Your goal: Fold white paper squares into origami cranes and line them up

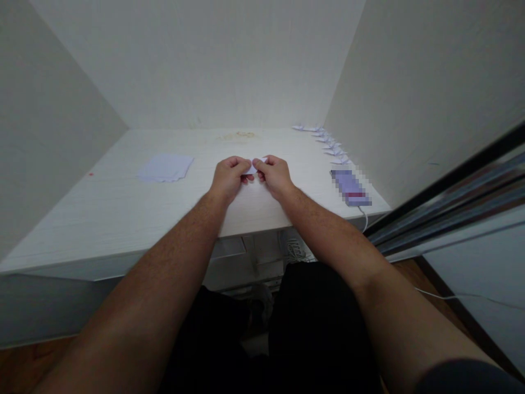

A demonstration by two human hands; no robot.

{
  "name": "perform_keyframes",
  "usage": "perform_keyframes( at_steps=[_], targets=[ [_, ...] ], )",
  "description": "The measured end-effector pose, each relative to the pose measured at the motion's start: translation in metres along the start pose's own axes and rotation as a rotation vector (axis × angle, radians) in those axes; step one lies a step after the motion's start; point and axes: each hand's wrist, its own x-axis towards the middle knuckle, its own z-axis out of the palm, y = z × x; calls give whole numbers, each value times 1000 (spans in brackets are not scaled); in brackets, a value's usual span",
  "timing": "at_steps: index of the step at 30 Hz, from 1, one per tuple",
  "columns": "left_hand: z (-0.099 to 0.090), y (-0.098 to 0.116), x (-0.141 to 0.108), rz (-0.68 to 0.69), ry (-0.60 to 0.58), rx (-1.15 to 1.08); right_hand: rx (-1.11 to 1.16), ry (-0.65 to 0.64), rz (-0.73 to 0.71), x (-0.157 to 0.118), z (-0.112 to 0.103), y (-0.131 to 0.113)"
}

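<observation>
Between my two hands, just above the white desk, is a small folded piece of white paper (251, 169). My left hand (230, 176) pinches its left side, thumb on top and fingers curled beneath. On the other side my right hand (275, 175) grips it the same way, the thumbs close together. Much of the paper is covered by my fingers, so its exact folded shape cannot be made out. A loose stack of white paper sheets (166, 167) lies on the desk to the left of my hands.
Several small folded paper figures (332, 146) stand in a row along the right wall. A blurred-out phone (350, 187) with a white cable (365, 219) lies near the right edge. Walls enclose the desk (123, 219) at the back and both sides.
</observation>
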Motion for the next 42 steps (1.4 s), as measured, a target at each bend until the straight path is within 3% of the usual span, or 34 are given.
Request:
perform_keyframes(
  at_steps=[5,13,28,42],
  targets=[
    [-1,-1,-1,-15,0,41,5,13,-4,1,0,3],
    [-1,-2,2,-39,45,9,-8,-75,-25,0,-1,6],
    [-1,2,-1,-22,4,50,-52,-7,-19,-6,1,-2],
    [-4,-2,2,-37,-55,-35,-54,-63,21,-2,1,1]
  ],
)
